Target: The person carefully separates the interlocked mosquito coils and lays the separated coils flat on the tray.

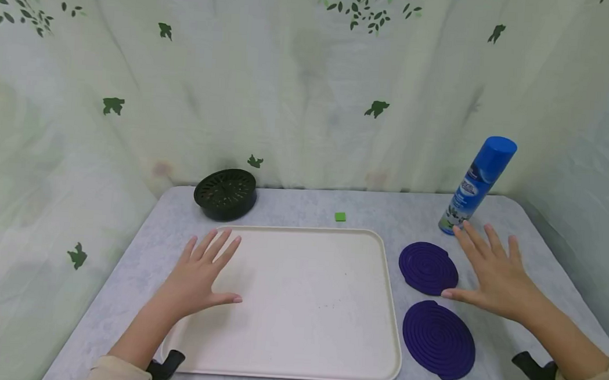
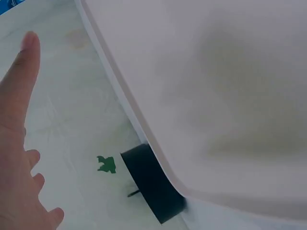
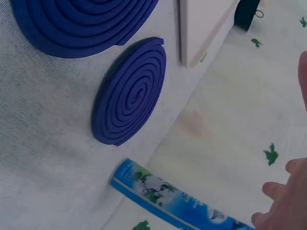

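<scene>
My left hand point(image 1: 196, 279) hovers over the left part of a white rectangular tray point(image 1: 302, 306), fingers spread and holding nothing. Above the table's right side, my right hand point(image 1: 498, 277) is likewise spread, its thumb tip overlapping the edge of the farther purple coil point(image 1: 427, 268) in the head view. A second flat purple spiral coil point(image 1: 439, 340) lies nearer the front, beside the tray. Just beyond the right fingertips stands a blue spray can point(image 1: 477, 186) with a blue cap. In the right wrist view the coils point(image 3: 132, 93) and the can point(image 3: 168, 196) show clearly.
At the back left sits a round dark green holder point(image 1: 226, 194) with a slotted lid. A small green square point(image 1: 340, 216) lies behind the tray. A leaf-patterned curtain point(image 1: 310, 97) hangs along the back and sides of the grey table point(image 1: 303, 204).
</scene>
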`<action>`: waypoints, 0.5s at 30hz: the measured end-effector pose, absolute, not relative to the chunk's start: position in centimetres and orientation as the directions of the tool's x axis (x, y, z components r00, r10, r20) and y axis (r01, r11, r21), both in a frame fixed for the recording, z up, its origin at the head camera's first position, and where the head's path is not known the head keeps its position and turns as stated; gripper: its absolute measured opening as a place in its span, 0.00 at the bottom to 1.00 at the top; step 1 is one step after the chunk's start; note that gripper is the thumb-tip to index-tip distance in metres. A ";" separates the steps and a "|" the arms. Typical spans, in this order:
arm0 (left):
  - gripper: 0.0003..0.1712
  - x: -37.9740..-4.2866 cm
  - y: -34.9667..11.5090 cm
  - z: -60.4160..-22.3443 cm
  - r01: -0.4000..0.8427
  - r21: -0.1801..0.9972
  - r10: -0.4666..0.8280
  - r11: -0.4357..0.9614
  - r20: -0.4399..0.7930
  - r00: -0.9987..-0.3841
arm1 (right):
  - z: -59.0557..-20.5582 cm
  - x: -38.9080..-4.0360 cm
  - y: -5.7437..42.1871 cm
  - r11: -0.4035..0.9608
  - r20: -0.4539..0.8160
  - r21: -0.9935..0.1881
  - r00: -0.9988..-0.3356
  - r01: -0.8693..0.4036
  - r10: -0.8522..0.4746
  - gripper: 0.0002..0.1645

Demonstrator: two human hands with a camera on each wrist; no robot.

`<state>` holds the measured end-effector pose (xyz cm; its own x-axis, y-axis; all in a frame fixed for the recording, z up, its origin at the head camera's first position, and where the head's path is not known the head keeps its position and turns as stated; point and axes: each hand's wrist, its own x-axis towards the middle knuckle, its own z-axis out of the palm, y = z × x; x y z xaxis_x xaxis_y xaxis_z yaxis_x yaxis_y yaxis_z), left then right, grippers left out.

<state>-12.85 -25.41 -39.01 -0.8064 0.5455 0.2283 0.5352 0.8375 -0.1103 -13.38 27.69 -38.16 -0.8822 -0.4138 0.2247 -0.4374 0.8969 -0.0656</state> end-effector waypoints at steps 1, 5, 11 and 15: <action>0.61 -13.0 -25.0 -39.1 0.551 -0.113 0.560 0.827 0.247 -0.791 | -38.3 -13.5 27.8 0.891 0.238 -0.082 -0.877 -0.447 -0.418 0.71; 0.61 -13.9 -23.0 -39.4 0.611 -0.100 0.607 0.785 0.317 -0.729 | -39.0 -14.2 28.3 0.858 0.297 -0.158 -0.852 -0.488 -0.430 0.72; 0.60 -14.9 -19.1 -39.8 0.668 -0.055 0.634 0.742 0.384 -0.672 | -40.1 -15.1 28.6 0.798 0.336 -0.313 -0.846 -0.516 -0.415 0.71; 0.61 -15.3 -16.4 -40.4 0.687 -0.021 0.635 0.727 0.402 -0.660 | -40.7 -15.6 28.6 0.772 0.320 -0.404 -0.866 -0.491 -0.384 0.72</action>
<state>-15.35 -16.40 -40.44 -0.6599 0.6348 0.4020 0.6866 0.7267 -0.0205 -15.56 28.62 -40.74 -0.8663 -0.3838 0.3198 -0.4911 0.7718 -0.4040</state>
